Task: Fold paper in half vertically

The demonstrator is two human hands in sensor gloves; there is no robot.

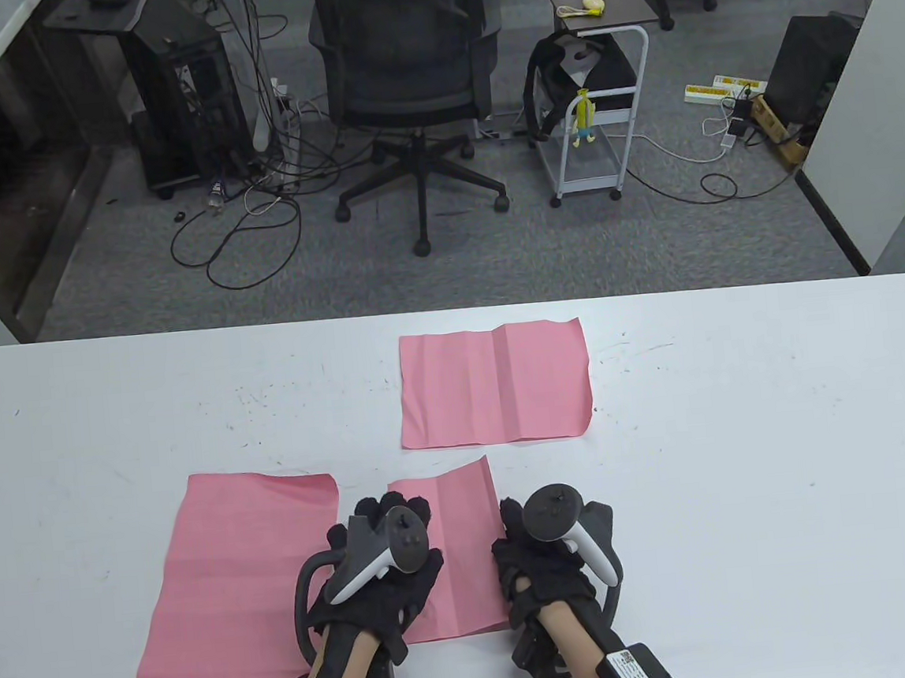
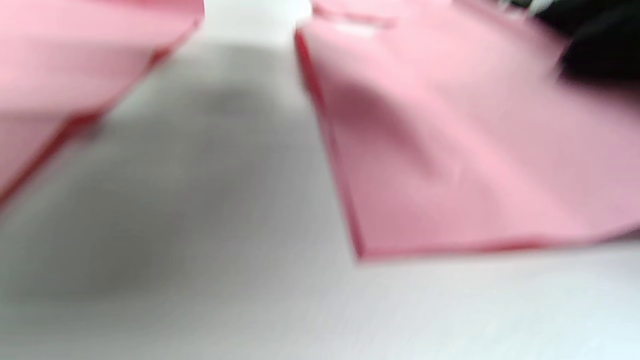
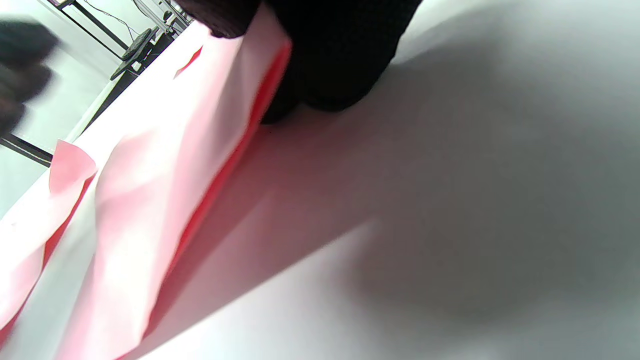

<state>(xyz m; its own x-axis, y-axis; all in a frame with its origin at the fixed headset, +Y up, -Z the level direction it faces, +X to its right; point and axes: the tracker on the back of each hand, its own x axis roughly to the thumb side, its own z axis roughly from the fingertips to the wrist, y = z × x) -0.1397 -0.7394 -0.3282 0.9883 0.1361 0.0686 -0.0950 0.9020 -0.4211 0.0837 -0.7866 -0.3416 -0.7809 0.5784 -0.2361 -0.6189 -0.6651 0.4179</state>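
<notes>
A pink folded paper [image 1: 460, 560] lies near the table's front edge, narrow and upright, its top edge slanted. My left hand [image 1: 386, 531] rests over its left edge, fingers down on the sheet. That edge of the folded paper [image 2: 450, 150] shows as a sharp crease in the left wrist view. My right hand [image 1: 529, 534] sits at its right edge with curled fingers. In the right wrist view the gloved fingers [image 3: 340, 50] hold the raised edge of the folded paper [image 3: 150, 175], one fingertip on top.
A flat pink sheet [image 1: 237, 587] lies just left of my left hand. Another creased pink sheet [image 1: 494, 384] lies farther back at the middle. The white table [image 1: 747, 448] runs bare to the right. An office chair [image 1: 406, 82] and a cart [image 1: 598, 105] stand beyond.
</notes>
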